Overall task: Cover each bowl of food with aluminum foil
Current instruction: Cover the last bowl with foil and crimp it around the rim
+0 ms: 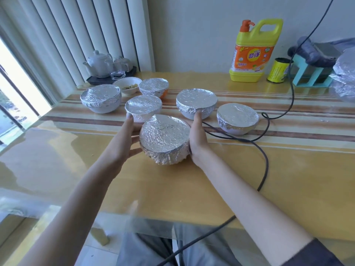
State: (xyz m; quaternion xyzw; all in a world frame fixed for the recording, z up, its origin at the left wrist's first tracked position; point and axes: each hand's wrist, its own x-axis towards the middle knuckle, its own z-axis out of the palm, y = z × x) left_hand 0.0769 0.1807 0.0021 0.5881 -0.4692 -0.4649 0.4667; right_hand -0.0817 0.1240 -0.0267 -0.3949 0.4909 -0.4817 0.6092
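A bowl fully wrapped in crinkled aluminum foil [164, 138] sits between my two hands near the middle of the yellow table [211, 185]. My left hand [129, 136] cups its left side, thumb against the foil. My right hand [197, 135] cups its right side, index finger pointing away from me. Several other foil-covered bowls stand behind it: one at far left [100, 96], two in the middle [143, 106] [153, 86], and two at right [196, 101] [237, 117]. A small white bowl of food [126, 85] stands uncovered at the back.
A black cable [266, 160] loops across the table right of my right arm. At the back stand a yellow detergent bottle [251, 52], a yellow roll [277, 71], a teal rack [311, 75] and a tea set [107, 66]. More crumpled foil [343, 77] shows at the right edge.
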